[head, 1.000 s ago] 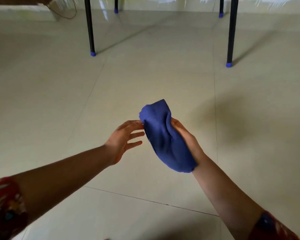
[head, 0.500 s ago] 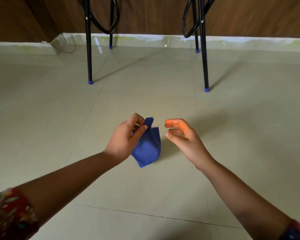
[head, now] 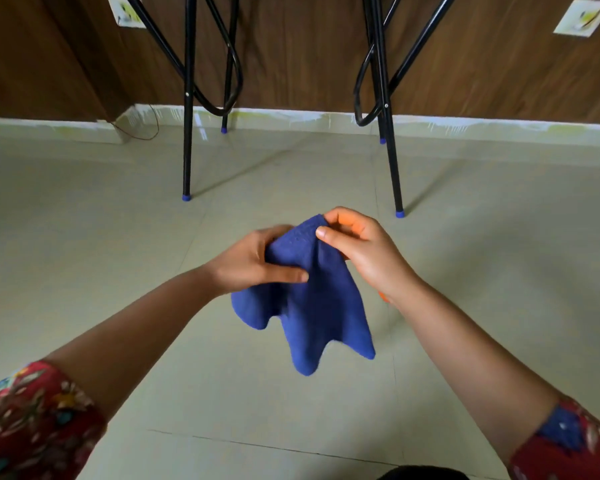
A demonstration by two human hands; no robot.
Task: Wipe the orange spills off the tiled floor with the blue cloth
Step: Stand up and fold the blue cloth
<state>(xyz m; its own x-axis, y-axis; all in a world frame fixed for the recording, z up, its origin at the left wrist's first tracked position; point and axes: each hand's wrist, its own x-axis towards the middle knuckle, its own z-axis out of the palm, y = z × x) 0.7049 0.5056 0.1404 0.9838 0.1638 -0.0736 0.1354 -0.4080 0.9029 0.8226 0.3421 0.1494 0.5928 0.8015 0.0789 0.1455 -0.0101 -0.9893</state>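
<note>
Fingers (head: pixel 333 237) of both hands pinch blue cloth (head: pixel 312 306), hanging below.

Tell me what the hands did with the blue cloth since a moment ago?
A second ago only the right hand held the blue cloth. Then it passed to the left hand and the right let go. Now both hands pinch its top edge, and it hangs open, spread wider than before. The view has tipped up, showing more of the wooden wall. The cloth stays off the tiled floor, and the black table legs have not moved.
</note>
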